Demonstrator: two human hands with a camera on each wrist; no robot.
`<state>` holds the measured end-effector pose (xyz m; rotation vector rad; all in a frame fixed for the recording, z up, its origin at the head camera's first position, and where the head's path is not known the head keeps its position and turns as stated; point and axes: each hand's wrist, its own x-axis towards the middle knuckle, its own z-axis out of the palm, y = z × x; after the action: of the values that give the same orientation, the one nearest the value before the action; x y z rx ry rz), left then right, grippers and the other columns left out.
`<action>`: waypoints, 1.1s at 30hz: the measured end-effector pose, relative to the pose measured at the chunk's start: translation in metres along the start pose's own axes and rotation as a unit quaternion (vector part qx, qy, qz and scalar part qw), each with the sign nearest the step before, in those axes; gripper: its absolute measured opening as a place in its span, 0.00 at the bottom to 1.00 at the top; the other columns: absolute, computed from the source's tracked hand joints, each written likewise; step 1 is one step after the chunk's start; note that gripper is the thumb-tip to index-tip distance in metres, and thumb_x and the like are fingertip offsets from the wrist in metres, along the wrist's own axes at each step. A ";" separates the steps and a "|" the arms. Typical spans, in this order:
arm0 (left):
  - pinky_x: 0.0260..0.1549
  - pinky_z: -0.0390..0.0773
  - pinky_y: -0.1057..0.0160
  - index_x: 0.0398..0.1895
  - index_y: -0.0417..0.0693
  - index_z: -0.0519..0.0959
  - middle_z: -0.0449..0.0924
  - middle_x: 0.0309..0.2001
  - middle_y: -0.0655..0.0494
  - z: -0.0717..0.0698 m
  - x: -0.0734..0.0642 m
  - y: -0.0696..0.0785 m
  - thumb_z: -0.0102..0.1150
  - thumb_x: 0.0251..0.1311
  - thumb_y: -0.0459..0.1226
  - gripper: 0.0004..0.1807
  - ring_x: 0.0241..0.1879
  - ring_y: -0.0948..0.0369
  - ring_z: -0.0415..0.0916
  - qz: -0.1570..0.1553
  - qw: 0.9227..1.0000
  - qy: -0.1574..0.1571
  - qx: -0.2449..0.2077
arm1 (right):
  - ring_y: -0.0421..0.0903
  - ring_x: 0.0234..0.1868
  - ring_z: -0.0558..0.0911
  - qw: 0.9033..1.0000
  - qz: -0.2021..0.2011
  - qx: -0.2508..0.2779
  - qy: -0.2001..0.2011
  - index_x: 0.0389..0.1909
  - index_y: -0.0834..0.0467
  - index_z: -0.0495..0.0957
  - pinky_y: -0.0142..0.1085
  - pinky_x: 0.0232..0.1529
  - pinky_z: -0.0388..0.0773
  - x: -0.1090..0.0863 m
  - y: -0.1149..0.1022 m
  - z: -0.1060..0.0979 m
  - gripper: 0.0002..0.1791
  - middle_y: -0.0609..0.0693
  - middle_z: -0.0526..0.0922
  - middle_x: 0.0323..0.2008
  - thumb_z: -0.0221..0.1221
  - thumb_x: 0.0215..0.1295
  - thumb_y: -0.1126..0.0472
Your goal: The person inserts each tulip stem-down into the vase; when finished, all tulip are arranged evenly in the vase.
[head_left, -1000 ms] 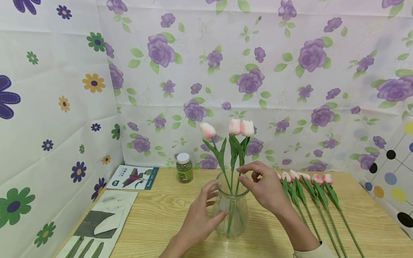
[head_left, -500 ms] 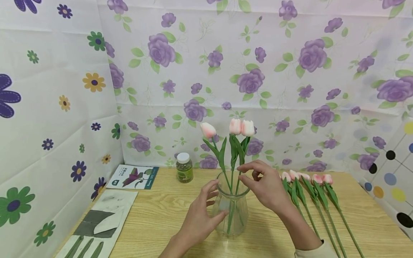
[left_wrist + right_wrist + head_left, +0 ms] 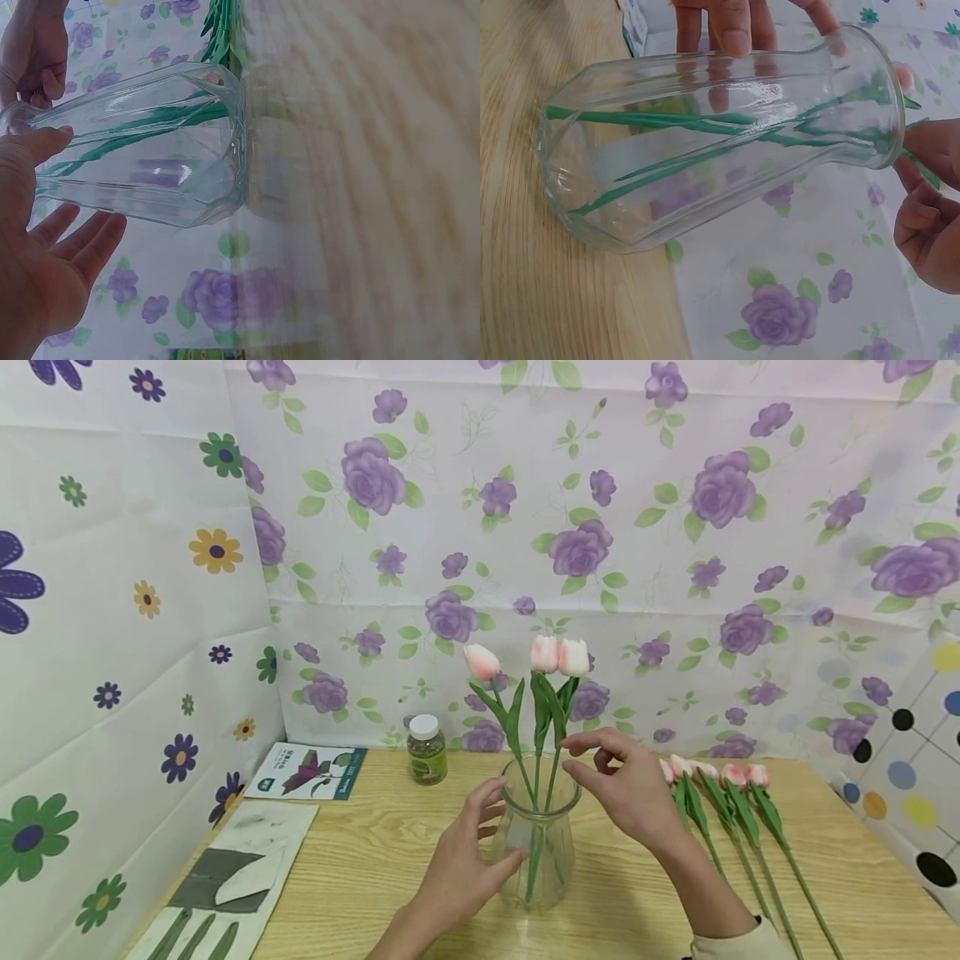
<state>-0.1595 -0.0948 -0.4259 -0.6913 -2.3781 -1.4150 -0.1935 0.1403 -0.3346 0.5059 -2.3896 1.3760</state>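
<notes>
Three pale pink tulips (image 3: 545, 653) stand in a clear glass vase (image 3: 551, 885), one leaning left and two close together. Their green stems (image 3: 660, 118) cross inside the glass. My left hand (image 3: 461, 860) holds the vase from the left, thumb on the near side and fingers around the far side. Beside the rightmost stem, just above the rim, is my right hand (image 3: 626, 789); its thumb and index finger are slightly parted, with a small gap to the stem. In the right wrist view, this hand (image 3: 934, 214) is by the vase mouth, its other fingers curled.
Several more tulips (image 3: 744, 818) lie on the wooden table (image 3: 360, 877) at the right, partly behind my right arm. A white-lidded jar (image 3: 427, 752) stands behind the vase to the left. A booklet (image 3: 303, 770) and a pale sheet with grey shapes (image 3: 281, 827) lie farther left.
My right hand has moved a little to the right, its fingertips coming away from the rightmost stem. The left hand and vase look unmoved.
</notes>
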 end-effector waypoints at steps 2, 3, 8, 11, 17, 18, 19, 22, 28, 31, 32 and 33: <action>0.56 0.88 0.45 0.81 0.63 0.55 0.75 0.71 0.45 0.000 0.000 0.000 0.76 0.62 0.33 0.51 0.64 0.45 0.81 0.000 1.000 0.000 0.000 | 0.43 0.29 0.70 1.000 -0.001 0.002 0.006 0.50 0.53 0.89 0.33 0.24 0.66 -0.001 0.001 -0.003 0.10 0.52 0.85 0.43 0.70 0.70 0.63; 0.56 0.88 0.44 0.81 0.63 0.55 0.75 0.71 0.45 0.000 0.000 0.000 0.76 0.62 0.33 0.51 0.64 0.45 0.81 0.001 1.000 0.000 0.000 | 0.43 0.30 0.70 1.000 -0.003 0.003 0.010 0.50 0.53 0.89 0.33 0.25 0.67 -0.001 0.002 -0.005 0.10 0.52 0.86 0.43 0.70 0.69 0.63; 0.55 0.88 0.43 0.81 0.66 0.55 0.75 0.71 0.45 0.002 0.000 0.001 0.76 0.61 0.33 0.51 0.64 0.45 0.81 0.001 1.000 0.004 -0.001 | 0.42 0.29 0.71 1.000 -0.003 0.013 0.023 0.51 0.53 0.89 0.34 0.24 0.68 -0.004 0.009 -0.017 0.11 0.53 0.86 0.43 0.69 0.70 0.63; 0.55 0.88 0.44 0.81 0.65 0.55 0.75 0.71 0.45 0.002 0.000 0.001 0.76 0.61 0.33 0.51 0.64 0.45 0.81 0.002 1.000 0.004 0.001 | 0.41 0.29 0.72 0.999 0.006 0.013 0.030 0.51 0.54 0.88 0.34 0.22 0.67 -0.007 0.017 -0.026 0.11 0.52 0.85 0.43 0.69 0.70 0.63; 0.55 0.89 0.48 0.81 0.64 0.56 0.75 0.71 0.45 0.002 0.000 0.002 0.77 0.60 0.32 0.51 0.64 0.46 0.82 0.002 1.000 0.010 0.006 | 0.41 0.29 0.74 0.999 0.029 0.009 0.033 0.53 0.56 0.88 0.33 0.21 0.70 -0.009 0.034 -0.042 0.12 0.48 0.85 0.42 0.69 0.70 0.61; 0.56 0.89 0.49 0.81 0.64 0.56 0.75 0.71 0.45 0.002 0.000 0.002 0.77 0.60 0.32 0.51 0.64 0.46 0.82 0.001 1.000 0.011 0.006 | 0.41 0.29 0.75 0.999 0.031 0.006 0.034 0.53 0.56 0.88 0.33 0.21 0.71 -0.010 0.037 -0.045 0.12 0.48 0.85 0.41 0.69 0.70 0.61; 0.56 0.89 0.49 0.80 0.64 0.56 0.75 0.71 0.46 0.002 0.000 0.002 0.77 0.60 0.32 0.51 0.63 0.46 0.82 0.001 1.000 0.012 0.005 | 0.41 0.30 0.76 0.999 0.035 0.004 0.034 0.53 0.56 0.88 0.32 0.22 0.73 -0.010 0.040 -0.047 0.12 0.48 0.85 0.41 0.69 0.71 0.61; 0.56 0.88 0.49 0.80 0.64 0.56 0.75 0.72 0.46 0.001 0.000 0.002 0.77 0.60 0.32 0.51 0.64 0.47 0.82 0.002 1.000 0.012 0.003 | 0.42 0.31 0.77 0.998 0.055 -0.009 0.032 0.54 0.55 0.88 0.33 0.24 0.75 -0.014 0.051 -0.053 0.14 0.47 0.85 0.42 0.69 0.72 0.56; 0.56 0.88 0.49 0.81 0.63 0.56 0.75 0.72 0.46 0.002 0.000 0.002 0.77 0.59 0.31 0.52 0.64 0.47 0.82 0.004 1.000 0.016 0.005 | 0.42 0.33 0.78 0.996 0.082 -0.041 0.010 0.55 0.54 0.87 0.32 0.29 0.79 -0.020 0.074 -0.062 0.18 0.52 0.86 0.46 0.68 0.73 0.49; 0.56 0.88 0.49 0.81 0.63 0.56 0.75 0.72 0.46 0.002 0.001 0.001 0.77 0.59 0.31 0.52 0.64 0.47 0.82 0.005 1.000 0.017 0.005 | 0.39 0.33 0.78 0.995 0.092 -0.049 0.002 0.58 0.58 0.86 0.31 0.30 0.79 -0.025 0.086 -0.065 0.18 0.54 0.85 0.48 0.68 0.73 0.53; 0.56 0.89 0.50 0.81 0.63 0.56 0.75 0.71 0.46 0.002 0.001 0.001 0.77 0.59 0.31 0.52 0.64 0.48 0.82 0.005 1.000 0.017 0.006 | 0.39 0.33 0.78 0.994 0.095 -0.051 0.000 0.58 0.59 0.86 0.31 0.30 0.78 -0.026 0.090 -0.066 0.18 0.54 0.85 0.48 0.68 0.73 0.55; 0.56 0.89 0.50 0.81 0.63 0.56 0.75 0.71 0.46 0.002 0.001 0.001 0.77 0.59 0.31 0.52 0.64 0.48 0.82 0.006 1.000 0.018 0.006 | 0.39 0.34 0.77 0.994 0.100 -0.052 0.000 0.58 0.59 0.86 0.31 0.30 0.78 -0.028 0.094 -0.067 0.18 0.54 0.85 0.48 0.68 0.72 0.55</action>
<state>-0.1595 -0.0922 -0.4255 -0.6702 -2.3496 -1.3958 -0.2049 0.2467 -0.3863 0.2450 -2.5535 1.3187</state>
